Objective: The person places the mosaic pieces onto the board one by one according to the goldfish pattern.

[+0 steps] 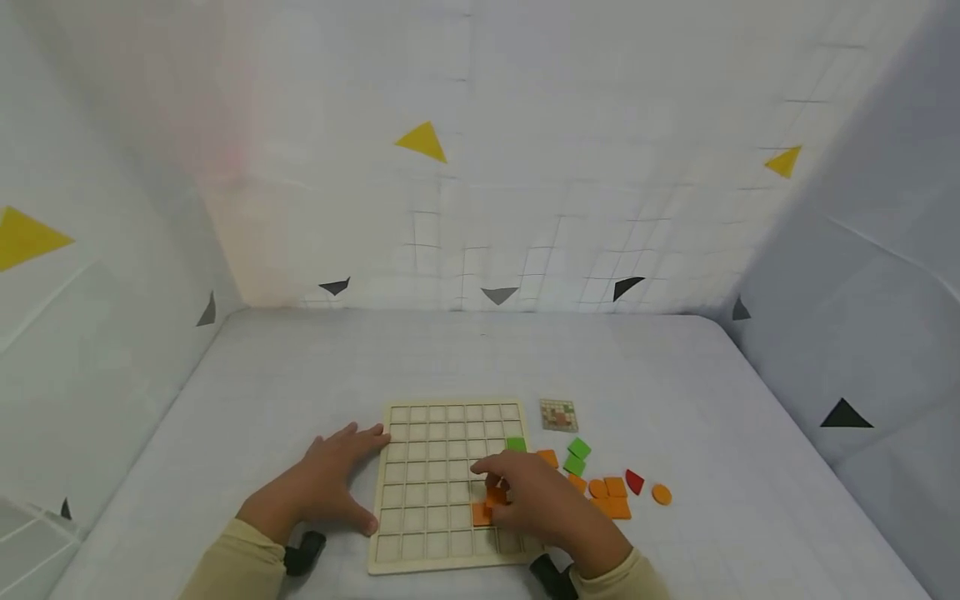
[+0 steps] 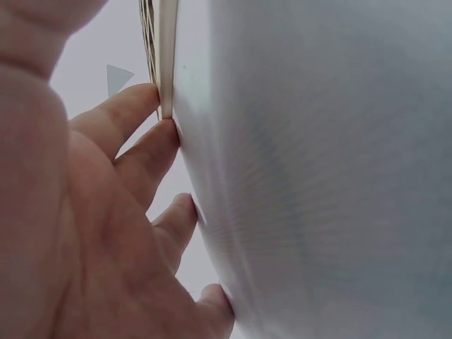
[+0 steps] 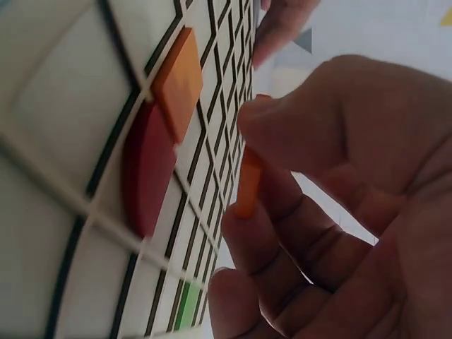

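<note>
A pale wooden grid board [image 1: 414,497] lies on the white table. Along its left edge rests my left hand [image 1: 326,479], thumb and fingers spread, with fingertips [image 2: 168,131] at the board's side. My right hand [image 1: 540,504] pinches an orange tile [image 3: 248,180] between thumb and fingers, close over the lower right part of the grid. Right by it, another orange square tile [image 1: 481,514] sits in a cell. The right wrist view shows a dark red curved piece [image 3: 150,176] beside that tile, hidden by my hand in the head view. A green tile [image 1: 516,444] occupies a cell near the right edge.
Beyond the board's upper right corner lies a small pattern card [image 1: 558,414]. To the right are loose pieces: green squares [image 1: 577,455], several orange squares [image 1: 615,487], an orange disc [image 1: 662,494] and a red piece [image 1: 633,481]. White walls [image 1: 480,167] enclose the table.
</note>
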A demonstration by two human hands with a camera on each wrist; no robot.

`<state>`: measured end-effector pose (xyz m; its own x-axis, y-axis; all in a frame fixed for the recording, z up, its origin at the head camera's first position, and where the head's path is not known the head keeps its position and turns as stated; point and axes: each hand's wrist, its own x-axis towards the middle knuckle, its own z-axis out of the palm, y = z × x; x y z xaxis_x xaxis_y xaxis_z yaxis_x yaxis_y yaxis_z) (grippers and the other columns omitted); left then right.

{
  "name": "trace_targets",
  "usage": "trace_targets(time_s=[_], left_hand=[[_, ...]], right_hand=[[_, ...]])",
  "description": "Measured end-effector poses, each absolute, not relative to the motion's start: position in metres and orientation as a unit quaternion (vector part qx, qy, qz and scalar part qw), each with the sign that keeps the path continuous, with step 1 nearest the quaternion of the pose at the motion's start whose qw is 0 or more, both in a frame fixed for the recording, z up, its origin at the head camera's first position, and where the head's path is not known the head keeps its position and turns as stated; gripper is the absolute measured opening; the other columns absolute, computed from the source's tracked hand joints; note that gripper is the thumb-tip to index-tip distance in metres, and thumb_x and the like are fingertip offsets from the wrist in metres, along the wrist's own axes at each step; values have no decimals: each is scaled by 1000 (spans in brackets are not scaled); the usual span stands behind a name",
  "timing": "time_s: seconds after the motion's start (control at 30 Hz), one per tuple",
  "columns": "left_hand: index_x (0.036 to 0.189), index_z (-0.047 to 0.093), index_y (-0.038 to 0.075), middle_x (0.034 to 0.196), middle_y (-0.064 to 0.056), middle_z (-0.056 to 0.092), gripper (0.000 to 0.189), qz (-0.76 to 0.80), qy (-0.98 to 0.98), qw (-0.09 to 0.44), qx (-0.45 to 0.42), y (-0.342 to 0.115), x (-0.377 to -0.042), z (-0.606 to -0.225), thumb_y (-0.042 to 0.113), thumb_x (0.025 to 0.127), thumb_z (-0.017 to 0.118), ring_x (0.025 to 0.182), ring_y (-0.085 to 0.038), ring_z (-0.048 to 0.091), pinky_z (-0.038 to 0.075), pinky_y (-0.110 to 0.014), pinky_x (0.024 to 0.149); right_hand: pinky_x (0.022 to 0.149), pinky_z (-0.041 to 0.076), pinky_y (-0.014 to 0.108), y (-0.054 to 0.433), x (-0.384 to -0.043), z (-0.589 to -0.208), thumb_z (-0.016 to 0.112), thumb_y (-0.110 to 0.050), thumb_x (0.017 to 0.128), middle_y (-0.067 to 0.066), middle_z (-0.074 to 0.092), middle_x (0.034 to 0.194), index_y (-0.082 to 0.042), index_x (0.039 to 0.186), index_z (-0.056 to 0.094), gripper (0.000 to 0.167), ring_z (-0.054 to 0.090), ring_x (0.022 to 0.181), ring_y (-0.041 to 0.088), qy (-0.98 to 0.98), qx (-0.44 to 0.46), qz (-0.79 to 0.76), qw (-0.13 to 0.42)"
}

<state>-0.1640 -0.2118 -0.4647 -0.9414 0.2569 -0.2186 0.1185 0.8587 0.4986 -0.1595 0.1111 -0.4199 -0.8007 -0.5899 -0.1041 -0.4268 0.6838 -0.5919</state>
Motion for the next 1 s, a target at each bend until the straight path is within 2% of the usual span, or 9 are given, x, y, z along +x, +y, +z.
trace_targets(time_s=[0.27,0.4,0.63,1.0], left_hand=[[153,46,26,165,3,35,124,253,951,143,103,-211,-165,-462,58,45,96,156,-39,18,6,-74,120],[154,45,25,165,1,35,123,256,949,149,104,-211,-164,-461,56,46,96,156,-40,18,6,-75,119],[154,45,26,166,3,34,123,252,951,150,101,-210,-165,-461,56,46,96,157,-38,17,6,-74,120],[153,46,27,165,5,35,124,247,954,145,92,-209,-166,-463,57,44,97,157,-36,18,6,-71,122]], right_hand=[[80,52,27,93,-169,-427,74,-2,81,-9,67,102,-17,125,70,47,54,87,7,924,-286,-220,127],[81,53,29,88,-169,-428,73,2,83,-9,66,101,-18,125,70,47,54,88,8,926,-283,-213,133],[84,54,32,82,-171,-430,74,-2,85,-9,67,104,-19,126,70,45,55,90,9,931,-278,-187,141],[90,57,38,84,-171,-431,77,-2,81,-7,71,114,-19,121,73,44,64,104,14,937,-268,-180,136]])
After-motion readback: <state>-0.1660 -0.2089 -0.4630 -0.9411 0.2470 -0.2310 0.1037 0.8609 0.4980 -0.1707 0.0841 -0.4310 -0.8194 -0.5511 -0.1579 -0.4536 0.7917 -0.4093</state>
